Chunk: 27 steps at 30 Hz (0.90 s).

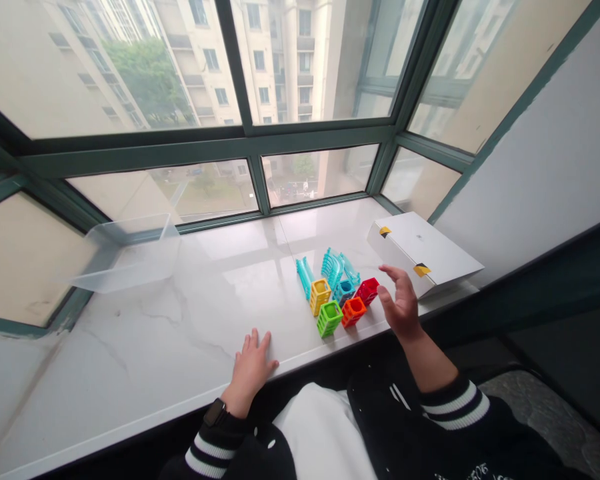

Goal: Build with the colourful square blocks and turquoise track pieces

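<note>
Our right fingers (393, 280) spread apart just beside a red toy block (367, 291). Our left fingers (254, 347) rest apart on the worktop (130, 347).

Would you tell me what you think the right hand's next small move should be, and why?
Probably lower the right hand onto the red plastic block, since it is the piece nearest those open fingers; the left hand rests apart on the marble sill, and the clear plastic tub sits further left.

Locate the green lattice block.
In the head view, the green lattice block sits on the marble sill between the yellow block and orange block, left of the right hand.
</note>
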{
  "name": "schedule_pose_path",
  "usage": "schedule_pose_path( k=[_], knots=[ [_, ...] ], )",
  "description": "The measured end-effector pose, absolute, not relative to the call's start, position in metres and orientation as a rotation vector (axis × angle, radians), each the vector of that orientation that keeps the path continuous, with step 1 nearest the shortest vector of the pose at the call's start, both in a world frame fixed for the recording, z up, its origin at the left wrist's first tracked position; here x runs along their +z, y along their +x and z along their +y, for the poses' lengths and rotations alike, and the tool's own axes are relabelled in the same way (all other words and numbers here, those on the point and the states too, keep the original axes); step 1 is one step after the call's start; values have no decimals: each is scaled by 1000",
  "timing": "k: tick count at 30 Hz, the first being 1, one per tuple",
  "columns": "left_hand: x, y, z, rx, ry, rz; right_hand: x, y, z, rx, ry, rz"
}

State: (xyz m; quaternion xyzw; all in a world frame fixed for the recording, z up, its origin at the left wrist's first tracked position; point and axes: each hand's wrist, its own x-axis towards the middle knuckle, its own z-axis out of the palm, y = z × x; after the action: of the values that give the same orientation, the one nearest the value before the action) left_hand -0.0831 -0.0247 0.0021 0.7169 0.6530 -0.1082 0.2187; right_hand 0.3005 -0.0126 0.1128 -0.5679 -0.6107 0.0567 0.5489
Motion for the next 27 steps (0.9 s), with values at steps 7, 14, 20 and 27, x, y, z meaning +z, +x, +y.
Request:
schedule_pose_path(
  k=[7,14,20,27],
  knots=[
    [7,-85,-27,-295,2034,1844,148,202,-26,305,-839,-1765],
    [3,-88,-29,-265,2049,1838,118,148,-33,713,-774,-2010],
    [-9,-89,-30,-172,2119,1883,20,126,-22,907,-949,-2147],
    [-35,-88,-23,286,2214,1887,-53,128,-15,706,-947,-2235]
  ],
)
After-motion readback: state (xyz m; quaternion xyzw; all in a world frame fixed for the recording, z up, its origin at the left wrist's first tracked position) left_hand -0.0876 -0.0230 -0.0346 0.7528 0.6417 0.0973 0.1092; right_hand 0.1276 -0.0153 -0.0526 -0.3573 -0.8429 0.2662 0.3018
